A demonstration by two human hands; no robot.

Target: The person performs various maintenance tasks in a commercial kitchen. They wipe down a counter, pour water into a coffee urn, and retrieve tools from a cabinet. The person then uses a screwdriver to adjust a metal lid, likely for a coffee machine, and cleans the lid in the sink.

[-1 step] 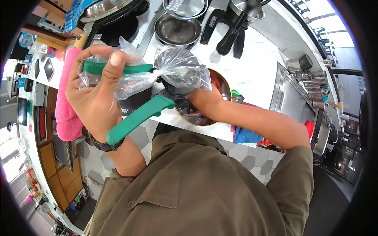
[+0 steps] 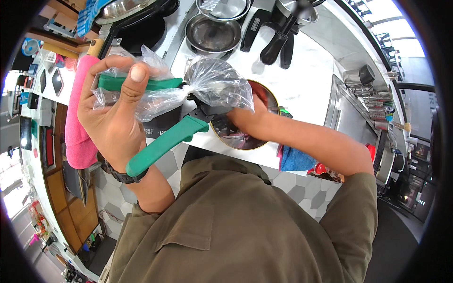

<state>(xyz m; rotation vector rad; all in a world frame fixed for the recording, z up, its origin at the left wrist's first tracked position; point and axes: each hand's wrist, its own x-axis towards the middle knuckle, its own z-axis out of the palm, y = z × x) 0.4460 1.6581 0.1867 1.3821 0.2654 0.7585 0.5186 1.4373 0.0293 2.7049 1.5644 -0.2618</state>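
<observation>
While the left hand (image 2: 111, 113) pinches the clear bag (image 2: 219, 80) and green-handled tool (image 2: 167, 146) thumb-to-fingers beside the bowl (image 2: 272, 102), the right hand (image 2: 247, 120) sits inside it, can't tell its fingers. If that pinch slips, the tool could drop in, I reckon.

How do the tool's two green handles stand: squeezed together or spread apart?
Spread apart: the upper green handle runs behind the left thumb, while the lower green handle slants away below, with the clear bag showing between.

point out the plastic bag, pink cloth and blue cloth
Plastic bag (image 2: 188, 89), head view: its gathered neck
Pink cloth (image 2: 78, 125), head view: its middle
Blue cloth (image 2: 296, 160), head view: its middle
</observation>
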